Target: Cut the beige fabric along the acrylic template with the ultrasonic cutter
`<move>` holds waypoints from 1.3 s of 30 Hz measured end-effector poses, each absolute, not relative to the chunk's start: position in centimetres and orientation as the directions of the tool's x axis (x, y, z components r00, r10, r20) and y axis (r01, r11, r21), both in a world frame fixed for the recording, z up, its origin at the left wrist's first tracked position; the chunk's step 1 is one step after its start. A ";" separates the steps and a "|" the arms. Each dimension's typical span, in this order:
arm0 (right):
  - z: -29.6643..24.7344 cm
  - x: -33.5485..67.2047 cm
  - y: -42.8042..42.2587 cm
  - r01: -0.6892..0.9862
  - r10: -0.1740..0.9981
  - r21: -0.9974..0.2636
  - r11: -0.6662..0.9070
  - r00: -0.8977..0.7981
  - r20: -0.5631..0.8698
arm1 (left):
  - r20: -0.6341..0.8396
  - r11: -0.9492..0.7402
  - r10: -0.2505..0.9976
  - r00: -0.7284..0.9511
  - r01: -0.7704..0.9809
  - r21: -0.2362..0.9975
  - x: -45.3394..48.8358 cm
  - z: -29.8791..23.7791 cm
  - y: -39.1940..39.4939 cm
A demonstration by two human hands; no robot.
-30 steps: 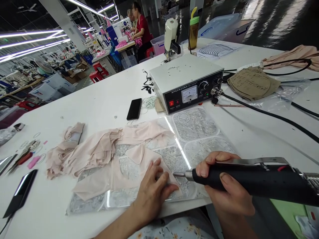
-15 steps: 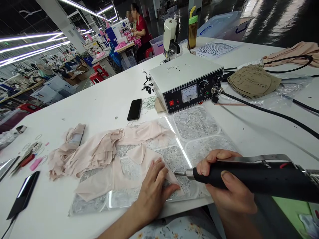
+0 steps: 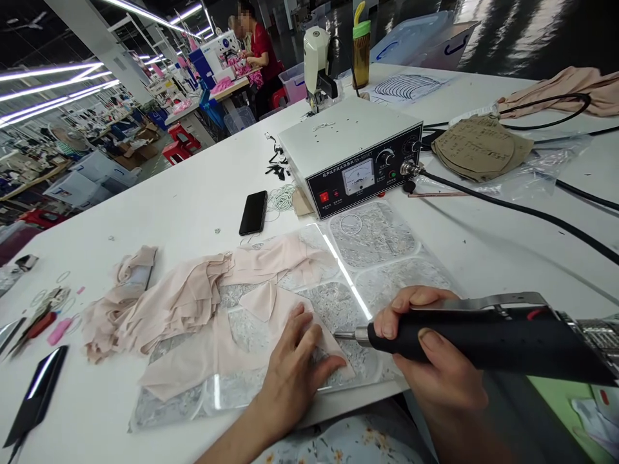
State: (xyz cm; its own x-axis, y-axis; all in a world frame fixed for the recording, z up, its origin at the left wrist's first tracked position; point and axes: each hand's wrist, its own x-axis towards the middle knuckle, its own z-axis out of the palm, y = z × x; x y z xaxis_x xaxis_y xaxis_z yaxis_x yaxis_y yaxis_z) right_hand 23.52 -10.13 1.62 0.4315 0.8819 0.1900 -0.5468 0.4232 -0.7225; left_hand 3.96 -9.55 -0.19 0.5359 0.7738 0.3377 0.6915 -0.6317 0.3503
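My left hand (image 3: pixel 293 361) lies on a thin pale pink cloth piece (image 3: pixel 281 310), fingers stretched over it and thumb spread to the right. My right hand (image 3: pixel 447 386) is wrapped round the black body of a handheld ultrasonic welder (image 3: pixel 503 338). Its thin metal tip points left and lies at the cloth's right edge, close to my left fingers; whether it touches the cloth I cannot tell. Beneath is a clear sheet over a grey marbled board (image 3: pixel 374 235). Overlapping strips of the same cloth (image 3: pixel 186 299) are spread out to the left.
Behind the board stands the welder's control box (image 3: pixel 355 154), with a black cable (image 3: pixel 512 209) running right. A phone (image 3: pixel 253 212), a drink bottle (image 3: pixel 360 55) and brown card templates (image 3: pixel 481 148) lie or stand around it. Scissors (image 3: pixel 41 325) are at far left. People sew in the background.
The whole view has shifted slightly, so most things appear a little further left. Both hands, the welder and the cloth keep nearly the same places relative to each other.
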 end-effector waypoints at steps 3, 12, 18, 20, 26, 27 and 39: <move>1.6 23.7 -10.1 -0.550 0.885 -0.721 0.421 0.424 0.193 | 0.327 -0.632 0.774 0.542 0.693 0.347 3.9 -0.1 -9.5; 1.4 23.2 -9.9 -0.573 0.880 -0.694 0.436 0.435 0.193 | 0.348 -0.650 0.758 0.551 0.674 0.351 3.9 -0.3 -9.4; 1.6 22.6 -9.6 -0.537 0.859 -0.712 0.452 0.476 0.186 | 0.366 -0.656 0.753 0.547 0.667 0.354 3.8 -0.6 -9.5; 1.7 22.5 -9.5 -0.524 0.859 -0.728 0.443 0.481 0.176 | 0.372 -0.659 0.750 0.547 0.666 0.349 3.8 -0.6 -9.5; 1.7 22.6 -9.6 -0.512 0.851 -0.731 0.451 0.493 0.180 | 0.371 -0.660 0.750 0.547 0.656 0.367 3.8 -0.5 -9.4; 1.7 22.7 -9.6 -0.515 0.853 -0.728 0.452 0.489 0.183 | 0.371 -0.661 0.750 0.548 0.655 0.367 3.8 -0.5 -9.4; 2.4 23.4 -10.9 -0.523 0.874 -0.751 0.402 0.463 0.145 | 0.373 -0.683 0.730 0.572 0.630 0.370 3.7 -0.5 -9.3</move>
